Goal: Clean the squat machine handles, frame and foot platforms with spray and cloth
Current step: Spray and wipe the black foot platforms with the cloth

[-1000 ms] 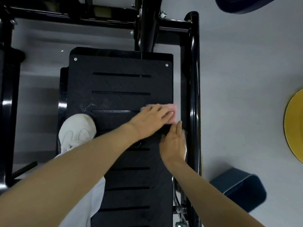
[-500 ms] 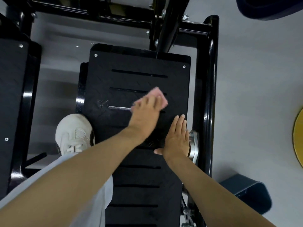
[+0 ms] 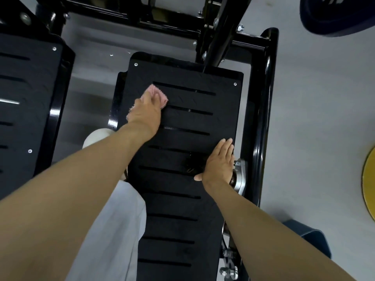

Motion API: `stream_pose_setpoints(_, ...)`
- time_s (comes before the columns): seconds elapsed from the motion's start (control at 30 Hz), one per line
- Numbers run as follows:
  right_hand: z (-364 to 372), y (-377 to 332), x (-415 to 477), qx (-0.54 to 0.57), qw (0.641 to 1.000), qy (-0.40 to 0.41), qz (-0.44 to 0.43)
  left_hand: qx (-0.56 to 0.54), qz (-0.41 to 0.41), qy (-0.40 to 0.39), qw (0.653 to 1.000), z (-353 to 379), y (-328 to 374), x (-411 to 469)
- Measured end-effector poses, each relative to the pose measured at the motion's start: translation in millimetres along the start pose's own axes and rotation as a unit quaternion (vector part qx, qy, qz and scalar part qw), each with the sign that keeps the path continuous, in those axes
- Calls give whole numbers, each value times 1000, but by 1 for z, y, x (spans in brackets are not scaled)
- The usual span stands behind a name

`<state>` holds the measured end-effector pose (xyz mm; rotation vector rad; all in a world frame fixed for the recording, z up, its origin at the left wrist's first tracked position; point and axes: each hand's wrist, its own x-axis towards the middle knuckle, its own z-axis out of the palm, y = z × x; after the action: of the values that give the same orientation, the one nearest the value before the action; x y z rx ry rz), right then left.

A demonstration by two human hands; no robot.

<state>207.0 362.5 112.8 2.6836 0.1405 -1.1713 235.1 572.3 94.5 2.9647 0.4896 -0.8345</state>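
Note:
A black slotted foot platform (image 3: 203, 122) of the squat machine fills the middle of the view. My left hand (image 3: 147, 114) presses a pink cloth (image 3: 160, 94) flat onto the platform's upper left part. My right hand (image 3: 220, 161) rests flat on the platform's right edge with fingers straight. A second black foot platform (image 3: 26, 94) lies at the left. The black tubular frame (image 3: 263, 110) runs along the right side. No spray bottle is in view.
A white shoe (image 3: 95, 137) and a pale trouser leg (image 3: 119, 230) stand between the platforms. A yellow disc (image 3: 368, 185) lies at the right edge, a dark blue box (image 3: 312, 238) at lower right, a dark blue object (image 3: 334, 15) at top right. Grey floor surrounds the machine.
My left hand has slid the pink cloth from the platform's right side up and leftward across it. My right hand has stayed on the right edge, now flat. The view shifted left.

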Motion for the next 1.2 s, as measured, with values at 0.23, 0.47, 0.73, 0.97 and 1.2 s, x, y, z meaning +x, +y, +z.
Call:
stream_pose_setpoints(0.23,-2,3,-1,0,1000,-12,-7,181,221,20,958,3,43,-50)
stream_pose_setpoints(0.47,2,4,2,-25,1000,-3,-16,11,-38,26,999,11,-41,-38)
stream_pose_setpoints(0.73,4,-1,4,-5,1000,14,-9,29,121,54,991,34,4,-56)
stream_pose_setpoints(0.97,4,3,3,24,999,11,-23,-4,53,49,997,19,-51,-30)
stream_pose_setpoints(1.2,5,4,0,24,999,17,-21,-76,-26,72,994,25,-5,-36)
